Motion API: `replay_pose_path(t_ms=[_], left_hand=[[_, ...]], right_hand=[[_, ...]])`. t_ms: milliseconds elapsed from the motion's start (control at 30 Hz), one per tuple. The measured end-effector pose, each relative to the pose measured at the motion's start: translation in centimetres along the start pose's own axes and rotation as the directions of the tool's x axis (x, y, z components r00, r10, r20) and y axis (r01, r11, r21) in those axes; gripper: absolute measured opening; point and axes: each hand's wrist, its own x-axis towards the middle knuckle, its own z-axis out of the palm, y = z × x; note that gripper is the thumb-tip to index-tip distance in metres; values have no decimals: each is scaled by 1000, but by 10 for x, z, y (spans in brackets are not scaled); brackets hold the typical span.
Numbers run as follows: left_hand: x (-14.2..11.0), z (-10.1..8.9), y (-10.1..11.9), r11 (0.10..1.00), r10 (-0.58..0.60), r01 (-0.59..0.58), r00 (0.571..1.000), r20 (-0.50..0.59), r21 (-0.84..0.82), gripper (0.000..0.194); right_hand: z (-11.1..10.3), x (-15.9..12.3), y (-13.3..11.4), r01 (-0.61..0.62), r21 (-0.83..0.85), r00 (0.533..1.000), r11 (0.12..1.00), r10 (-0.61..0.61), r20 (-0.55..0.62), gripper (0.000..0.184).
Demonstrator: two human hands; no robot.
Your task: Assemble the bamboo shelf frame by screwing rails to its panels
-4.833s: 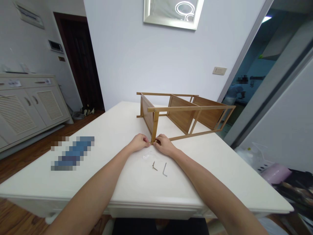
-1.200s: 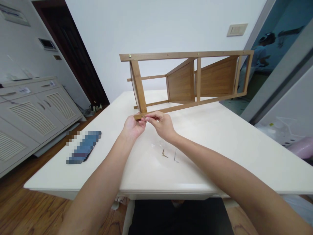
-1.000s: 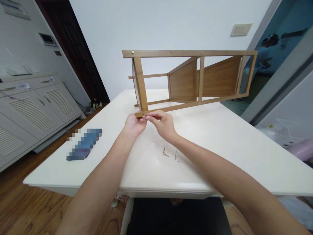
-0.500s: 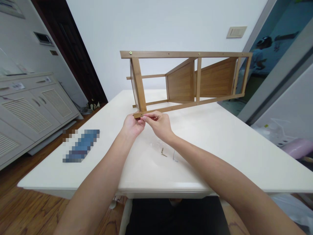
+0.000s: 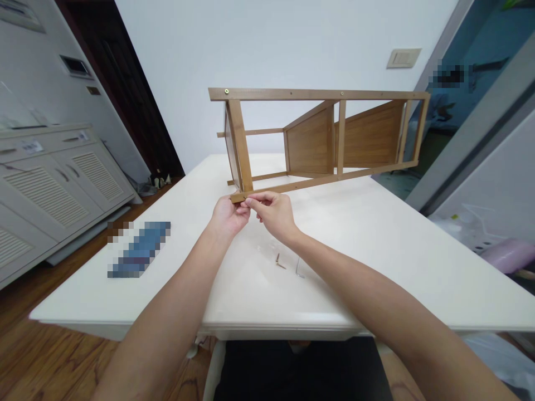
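A wooden shelf frame lies on its side across the white table. My left hand is closed around the near end of its lowest rail, with the fingers underneath. My right hand pinches a small screw at that rail end, thumb and forefinger together; the fingertips mostly hide it. A brass-coloured bolt sits in the upper rail's near end. On the table below my hands lie loose screws and an L-shaped hex key, partly behind my right forearm.
A blue pixelated flat object rests on the table's left side. A white cabinet stands to the left. Beyond the doorway at right is a partly blurred person. The shelf frame's far end reaches toward that doorway.
The shelf's near end has shifted very slightly right in view, with both hands. My right fingertips still pinch at the same rail end.
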Motion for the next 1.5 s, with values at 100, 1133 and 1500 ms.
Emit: replay_pose_path(t_ms=[100, 1133, 1500], left_hand=[[0, -1, -1, 1000, -12, 12, 1000, -2, 3, 21], [2, -3, -17, 991, -32, 25, 998, 52, 135, 21], [2, -7, -14, 994, -22, 8, 991, 130, 107, 26]], right_hand=[[1, 0, 0, -13, 15, 1000, 1000, 12, 8, 28], [-4, -2, 16, 433, -714, 894, 550, -363, 263, 15], [-14, 2, 19, 479, -433, 874, 764, -463, 151, 18]])
